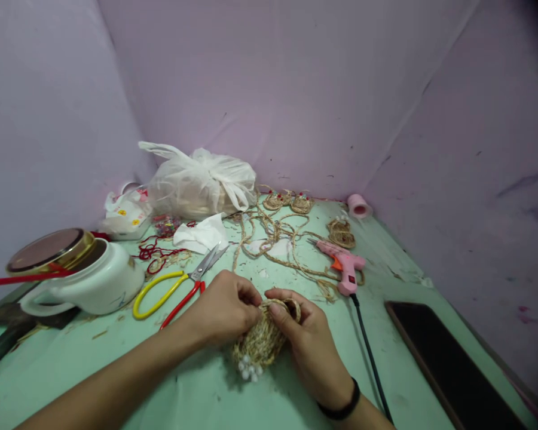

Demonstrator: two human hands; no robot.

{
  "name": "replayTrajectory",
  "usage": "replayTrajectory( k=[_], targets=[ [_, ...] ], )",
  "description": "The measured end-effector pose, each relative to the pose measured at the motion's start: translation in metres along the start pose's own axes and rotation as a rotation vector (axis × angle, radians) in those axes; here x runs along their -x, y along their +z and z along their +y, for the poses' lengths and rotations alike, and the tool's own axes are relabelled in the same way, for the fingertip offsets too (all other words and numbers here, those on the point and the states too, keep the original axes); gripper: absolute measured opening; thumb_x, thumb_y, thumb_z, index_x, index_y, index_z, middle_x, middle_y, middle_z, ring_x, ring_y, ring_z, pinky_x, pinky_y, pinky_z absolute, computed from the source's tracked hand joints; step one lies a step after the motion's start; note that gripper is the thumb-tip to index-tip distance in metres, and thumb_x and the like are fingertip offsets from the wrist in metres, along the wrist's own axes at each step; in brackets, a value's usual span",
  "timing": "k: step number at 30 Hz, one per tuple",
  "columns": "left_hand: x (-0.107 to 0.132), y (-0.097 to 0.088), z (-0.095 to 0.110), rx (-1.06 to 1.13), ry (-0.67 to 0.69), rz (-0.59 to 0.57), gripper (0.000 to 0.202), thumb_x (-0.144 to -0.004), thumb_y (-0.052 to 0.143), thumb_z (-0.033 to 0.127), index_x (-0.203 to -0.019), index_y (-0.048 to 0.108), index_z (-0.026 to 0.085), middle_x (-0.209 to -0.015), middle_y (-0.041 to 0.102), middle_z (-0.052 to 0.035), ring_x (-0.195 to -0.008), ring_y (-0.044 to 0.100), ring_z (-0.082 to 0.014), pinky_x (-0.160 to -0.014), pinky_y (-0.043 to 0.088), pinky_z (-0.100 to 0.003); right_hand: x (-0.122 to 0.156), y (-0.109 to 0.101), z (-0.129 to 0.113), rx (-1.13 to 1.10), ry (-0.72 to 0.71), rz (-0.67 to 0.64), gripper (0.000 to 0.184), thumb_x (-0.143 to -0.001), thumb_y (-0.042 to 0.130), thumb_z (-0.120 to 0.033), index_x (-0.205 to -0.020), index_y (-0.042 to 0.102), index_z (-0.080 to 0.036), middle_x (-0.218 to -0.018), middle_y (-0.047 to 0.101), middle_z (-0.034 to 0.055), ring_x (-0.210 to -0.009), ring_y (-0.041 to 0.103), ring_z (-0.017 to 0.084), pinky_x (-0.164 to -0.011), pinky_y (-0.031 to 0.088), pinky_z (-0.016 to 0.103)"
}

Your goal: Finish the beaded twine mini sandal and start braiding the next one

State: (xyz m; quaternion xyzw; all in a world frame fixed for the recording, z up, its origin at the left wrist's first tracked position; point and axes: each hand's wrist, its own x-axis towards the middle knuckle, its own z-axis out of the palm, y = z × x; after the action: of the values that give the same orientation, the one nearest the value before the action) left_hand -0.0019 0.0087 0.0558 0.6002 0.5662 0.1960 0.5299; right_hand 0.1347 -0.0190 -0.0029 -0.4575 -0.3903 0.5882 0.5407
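Observation:
A small woven straw piece (262,340), shaped like a little slipper, is held between my two hands just above the table. A cluster of white beads (250,368) sits at its near end, and a braided loop stands at its far right edge. My left hand (228,307) is closed, its fingertips pinching at the upper left side of the straw piece. Around the right side wraps my right hand (307,334), thumb on top near the loop. What lies between the left fingertips is hidden.
Yellow-and-red-handled scissors (197,275) lie open beside my left hand. Rightward are a pink glue gun (347,269) with a black cord and a phone (452,364). Braided straw cord (273,239) tangles behind. A white mug (103,280) and plastic bag (201,182) stand left and back.

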Motion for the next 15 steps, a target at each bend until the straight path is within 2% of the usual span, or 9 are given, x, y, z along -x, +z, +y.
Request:
replayTrajectory(
  k=[3, 7, 11, 15],
  targets=[
    [-0.006, -0.004, -0.006, 0.2, -0.091, -0.083, 0.006, -0.051, 0.053, 0.012, -0.056, 0.057, 0.013, -0.039, 0.053, 0.0026, -0.036, 0.049, -0.0115, -0.04, 0.043, -0.024, 0.0, 0.0, -0.002, 0.001, 0.043, -0.035, 0.027, -0.063, 0.071, -0.034, -0.081, 0.066, -0.015, -0.064, 0.064, 0.0008, -0.056, 0.053, 0.013, -0.054, 0.041, 0.025],
    [-0.014, -0.005, -0.015, 0.333, -0.094, -0.147, 0.006, -0.047, 0.054, 0.01, -0.053, 0.057, 0.012, -0.036, 0.054, 0.001, -0.034, 0.05, -0.0118, -0.035, 0.044, -0.022, 0.0, 0.001, -0.009, 0.056, 0.057, -0.07, 0.025, -0.062, 0.07, -0.033, -0.079, 0.066, -0.014, -0.062, 0.063, -0.0001, -0.055, 0.053, 0.013, -0.054, 0.041, 0.024],
    [-0.013, -0.002, -0.016, 0.268, -0.074, -0.11, 0.008, -0.047, 0.051, 0.009, -0.052, 0.055, 0.013, -0.035, 0.054, 0.002, -0.033, 0.05, -0.0114, -0.036, 0.045, -0.022, 0.002, 0.004, -0.018, 0.153, 0.061, -0.065, 0.02, -0.057, 0.07, -0.023, -0.075, 0.064, -0.014, -0.06, 0.062, -0.001, -0.055, 0.053, 0.012, -0.053, 0.041, 0.023],
    [-0.009, -0.004, -0.012, 0.159, -0.023, -0.148, 0.009, -0.048, 0.05, 0.008, -0.052, 0.057, 0.013, -0.038, 0.054, 0.0028, -0.036, 0.052, -0.0107, -0.038, 0.045, -0.021, 0.003, 0.008, -0.021, 0.202, 0.089, -0.031, 0.014, -0.052, 0.065, -0.018, -0.065, 0.062, -0.015, -0.055, 0.06, -0.0027, -0.051, 0.05, 0.011, -0.048, 0.039, 0.021]
  ],
)
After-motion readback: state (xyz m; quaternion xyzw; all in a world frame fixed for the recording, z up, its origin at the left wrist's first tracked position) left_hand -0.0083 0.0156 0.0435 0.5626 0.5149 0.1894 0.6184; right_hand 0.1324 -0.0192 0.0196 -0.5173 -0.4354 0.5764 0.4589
